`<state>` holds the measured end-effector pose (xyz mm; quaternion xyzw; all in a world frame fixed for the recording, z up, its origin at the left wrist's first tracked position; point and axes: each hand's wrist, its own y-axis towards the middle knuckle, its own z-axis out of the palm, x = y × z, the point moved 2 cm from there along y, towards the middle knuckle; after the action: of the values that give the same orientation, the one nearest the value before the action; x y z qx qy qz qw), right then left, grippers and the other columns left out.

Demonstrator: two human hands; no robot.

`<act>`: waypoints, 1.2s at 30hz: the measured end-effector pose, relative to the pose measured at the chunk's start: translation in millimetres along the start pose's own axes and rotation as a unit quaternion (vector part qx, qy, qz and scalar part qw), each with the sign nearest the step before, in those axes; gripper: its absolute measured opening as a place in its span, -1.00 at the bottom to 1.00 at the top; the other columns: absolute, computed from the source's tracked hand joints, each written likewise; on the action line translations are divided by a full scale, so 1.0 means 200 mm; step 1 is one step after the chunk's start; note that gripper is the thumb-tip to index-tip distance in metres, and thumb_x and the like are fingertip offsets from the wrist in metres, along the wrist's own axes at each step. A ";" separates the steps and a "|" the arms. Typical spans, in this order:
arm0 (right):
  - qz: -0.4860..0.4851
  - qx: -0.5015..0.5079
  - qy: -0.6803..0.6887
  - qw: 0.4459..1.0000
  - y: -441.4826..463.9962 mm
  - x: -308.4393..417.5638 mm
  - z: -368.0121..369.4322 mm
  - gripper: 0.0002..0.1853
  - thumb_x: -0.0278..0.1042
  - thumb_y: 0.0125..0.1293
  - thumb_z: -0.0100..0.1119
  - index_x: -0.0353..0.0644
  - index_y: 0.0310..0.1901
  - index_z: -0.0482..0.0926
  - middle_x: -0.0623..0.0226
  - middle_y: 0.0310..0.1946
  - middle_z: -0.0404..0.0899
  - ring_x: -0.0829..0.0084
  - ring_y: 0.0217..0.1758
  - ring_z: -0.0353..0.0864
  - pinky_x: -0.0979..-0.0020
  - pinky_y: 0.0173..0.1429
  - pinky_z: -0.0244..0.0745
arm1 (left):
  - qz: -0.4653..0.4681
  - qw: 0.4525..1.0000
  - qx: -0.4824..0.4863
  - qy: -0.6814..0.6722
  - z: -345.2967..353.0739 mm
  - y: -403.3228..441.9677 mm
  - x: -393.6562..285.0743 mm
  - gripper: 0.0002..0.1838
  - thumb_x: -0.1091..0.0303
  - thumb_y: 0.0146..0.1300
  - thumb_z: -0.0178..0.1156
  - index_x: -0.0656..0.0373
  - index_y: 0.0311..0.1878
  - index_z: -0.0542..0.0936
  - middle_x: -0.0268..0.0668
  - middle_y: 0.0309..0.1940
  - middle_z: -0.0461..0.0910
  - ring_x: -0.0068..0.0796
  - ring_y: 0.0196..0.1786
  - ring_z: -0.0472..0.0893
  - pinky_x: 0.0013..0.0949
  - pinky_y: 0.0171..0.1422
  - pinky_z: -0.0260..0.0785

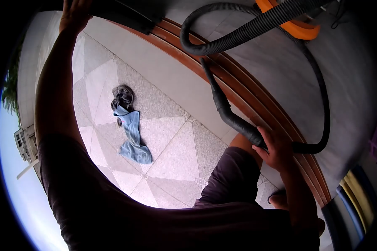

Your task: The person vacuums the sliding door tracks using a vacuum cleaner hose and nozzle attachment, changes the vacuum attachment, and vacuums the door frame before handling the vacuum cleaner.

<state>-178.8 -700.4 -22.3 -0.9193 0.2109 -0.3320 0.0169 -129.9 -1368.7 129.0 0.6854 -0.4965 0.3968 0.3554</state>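
My right hand [276, 150] is closed around the black vacuum cleaner wand [238, 125]. Its narrow nozzle tip [207, 69] points up and left, over the brown sliding-door track [255, 88]. From the wand's rear end a black hose [322, 104] loops up to the right. My left hand [75, 19] is raised at the top left, beside a dark panel [121, 14]. The top edge of the view cuts off its fingers, and I cannot see whether they grip the panel.
A blue cloth [132, 134] and a dark crumpled cloth [123, 97] lie on the tiled floor [171, 154]. An orange vacuum cleaner part [301, 29] stands at the top right on the grey floor [264, 50]. Blue and yellow items [356, 196] sit at the lower right.
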 end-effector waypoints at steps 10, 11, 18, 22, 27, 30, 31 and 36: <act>-0.003 -0.008 0.044 0.999 0.15 0.05 -0.04 -0.28 -0.03 0.40 0.42 -0.16 0.47 0.39 0.02 -0.01 0.72 -0.02 -0.05 0.77 0.07 0.02 0.68 | -0.028 0.982 0.135 -0.132 -0.21 0.08 0.00 0.22 -0.28 -0.09 0.59 0.00 0.65 0.32 0.00 0.78 -0.30 0.02 0.81 -0.32 0.38 0.76 -0.43; 0.009 0.009 0.049 0.999 0.19 0.05 -0.06 -0.28 -0.03 0.41 0.41 -0.16 0.47 0.38 0.01 -0.02 0.72 -0.02 -0.05 0.77 0.07 0.01 0.68 | -0.047 0.980 0.130 -0.145 -0.22 0.09 -0.05 0.17 -0.28 -0.08 0.59 -0.01 0.61 0.38 0.02 0.77 -0.26 0.07 0.80 -0.28 0.41 0.75 -0.41; -0.006 0.011 0.061 0.998 0.27 -0.05 -0.07 -0.30 -0.03 0.38 0.43 -0.18 0.41 0.40 0.03 -0.10 0.73 -0.02 -0.08 0.77 0.06 -0.03 0.65 | 0.067 0.732 0.285 -0.616 -0.93 -0.07 -1.26 0.09 -0.33 0.18 0.46 -0.06 0.66 0.21 -0.07 0.47 0.42 0.05 0.47 0.50 0.03 0.46 0.45; 0.012 -0.009 0.109 0.994 0.27 -0.08 -0.02 -0.32 0.07 0.41 0.41 -0.26 0.35 0.50 -0.02 -0.04 0.74 -0.04 -0.01 0.77 0.06 0.07 0.65 | -0.053 0.636 0.292 -0.712 -1.14 0.06 -1.72 -0.22 -0.06 0.36 0.40 0.04 0.52 0.36 0.03 0.21 0.61 0.13 0.25 0.65 0.04 0.35 0.51; 0.072 -0.003 0.253 0.965 0.38 -0.21 0.19 -0.42 0.06 0.42 0.38 -0.06 0.33 0.51 0.06 0.00 0.75 -0.08 0.03 0.75 0.08 0.06 0.62 | -0.139 0.552 0.133 -0.811 -1.32 0.07 -1.82 -0.05 -0.02 0.36 0.42 0.06 0.66 0.15 0.13 0.64 0.14 0.27 0.44 0.48 -0.01 0.53 0.37; 0.051 -0.015 0.262 0.964 0.52 -0.18 0.19 -0.42 0.11 0.42 0.37 -0.06 0.31 0.53 0.07 -0.02 0.75 -0.08 0.05 0.74 0.10 0.09 0.60 | -0.265 0.684 0.051 -0.678 -1.39 -0.15 -1.67 0.02 -0.04 0.27 0.49 0.07 0.66 0.16 0.17 0.64 0.12 0.26 0.48 0.42 0.07 0.50 0.39; 0.038 -0.029 0.252 0.967 0.58 -0.16 0.18 -0.42 0.13 0.41 0.37 -0.06 0.30 0.54 0.07 -0.04 0.75 -0.07 0.05 0.74 0.10 0.10 0.59 | -0.305 0.752 -0.002 -0.584 -1.37 -0.26 -1.64 0.05 -0.05 0.24 0.51 0.08 0.66 0.16 0.20 0.63 0.12 0.27 0.48 0.41 0.10 0.49 0.39; 0.086 0.057 0.326 0.940 0.90 -0.10 0.27 -0.37 0.13 0.38 0.38 -0.13 0.30 0.53 0.04 -0.11 0.74 -0.03 0.00 0.73 0.09 0.08 0.58 | -0.516 0.000 0.238 -0.823 -1.05 -0.57 -1.68 -0.02 -0.09 0.43 0.38 0.15 0.64 0.03 0.04 0.32 0.45 0.20 0.26 0.60 0.20 0.28 0.55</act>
<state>-227.9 -862.7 -107.2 -0.7364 0.2637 -0.6224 0.0280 -124.4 -1021.6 -92.4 0.6675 0.1562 -0.6289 -0.3668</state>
